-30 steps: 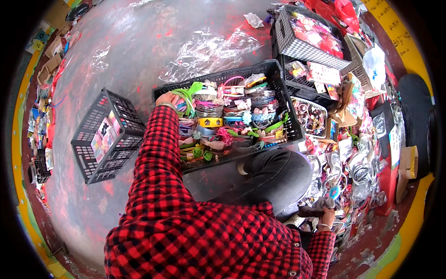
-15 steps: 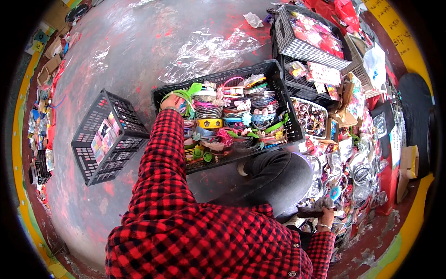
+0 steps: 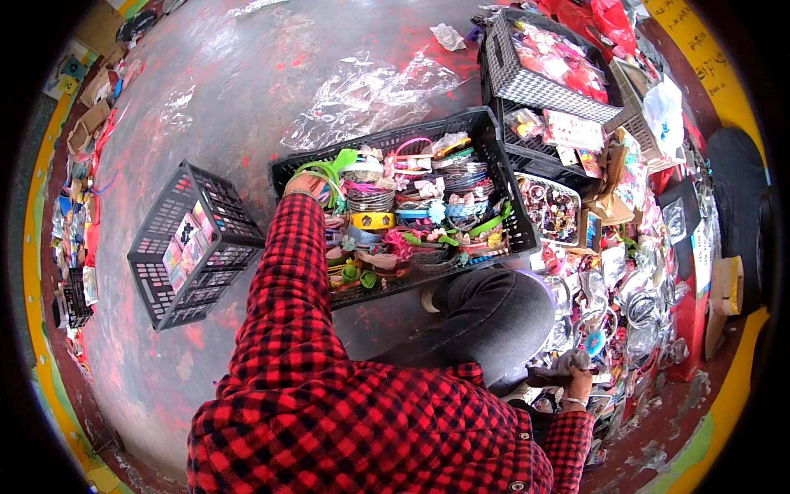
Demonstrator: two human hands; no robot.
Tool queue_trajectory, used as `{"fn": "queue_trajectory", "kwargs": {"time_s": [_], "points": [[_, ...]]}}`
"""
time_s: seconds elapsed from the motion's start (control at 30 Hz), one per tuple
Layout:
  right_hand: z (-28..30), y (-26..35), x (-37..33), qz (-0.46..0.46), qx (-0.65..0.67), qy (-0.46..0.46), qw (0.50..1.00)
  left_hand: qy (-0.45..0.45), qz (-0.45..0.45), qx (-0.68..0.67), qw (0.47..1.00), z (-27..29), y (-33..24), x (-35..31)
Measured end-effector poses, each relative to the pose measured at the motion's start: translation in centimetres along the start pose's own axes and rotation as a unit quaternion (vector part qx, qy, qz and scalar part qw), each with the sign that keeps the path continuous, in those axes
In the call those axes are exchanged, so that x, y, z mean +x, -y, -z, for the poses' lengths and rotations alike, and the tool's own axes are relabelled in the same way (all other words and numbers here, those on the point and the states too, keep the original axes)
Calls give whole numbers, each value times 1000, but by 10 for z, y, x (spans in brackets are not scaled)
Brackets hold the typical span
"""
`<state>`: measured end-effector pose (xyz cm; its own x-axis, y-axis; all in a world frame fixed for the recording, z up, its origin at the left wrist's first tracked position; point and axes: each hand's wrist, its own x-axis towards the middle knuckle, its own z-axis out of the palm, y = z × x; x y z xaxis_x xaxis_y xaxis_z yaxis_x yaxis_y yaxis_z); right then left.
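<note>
A long black crate (image 3: 387, 290) holds rows of headbands (image 3: 373, 220) in many colours, some with bows and flowers. My left hand (image 3: 305, 183) reaches into its far left corner, closed round a bundle of bright green headbands (image 3: 331, 168); the fingertips are hidden among them. Low on the right, my right hand (image 3: 579, 384) grips a soft grey-brown fuzzy piece (image 3: 569, 362), whose exact kind I cannot make out. It is beside my bent knee, over a spread of loose accessories.
A smaller black crate (image 3: 216, 239) with pink cards stands at left. Stacked baskets (image 3: 535, 82) of packaged goods rise at back right. Crinkled clear plastic (image 3: 370, 95) lies on the grey floor. Bagged accessories (image 3: 642, 309) heap along the right, beside a white tray (image 3: 574, 188) of small items.
</note>
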<state>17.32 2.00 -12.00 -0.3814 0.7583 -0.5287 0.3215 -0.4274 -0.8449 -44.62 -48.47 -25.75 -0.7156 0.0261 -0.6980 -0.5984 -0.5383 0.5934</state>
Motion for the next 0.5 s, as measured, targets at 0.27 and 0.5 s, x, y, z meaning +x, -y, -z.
{"fn": "queue_trajectory", "kwargs": {"time_s": [0.27, 0.5], "points": [[-3, 4, -5, -3, -16, 5, 1000, 0, -35, 74, 997, -14, 4, 19], [-4, -7, 22, -31, -41, 26, 998, 104, -156, 606, 773, 55, -40, 81]]}}
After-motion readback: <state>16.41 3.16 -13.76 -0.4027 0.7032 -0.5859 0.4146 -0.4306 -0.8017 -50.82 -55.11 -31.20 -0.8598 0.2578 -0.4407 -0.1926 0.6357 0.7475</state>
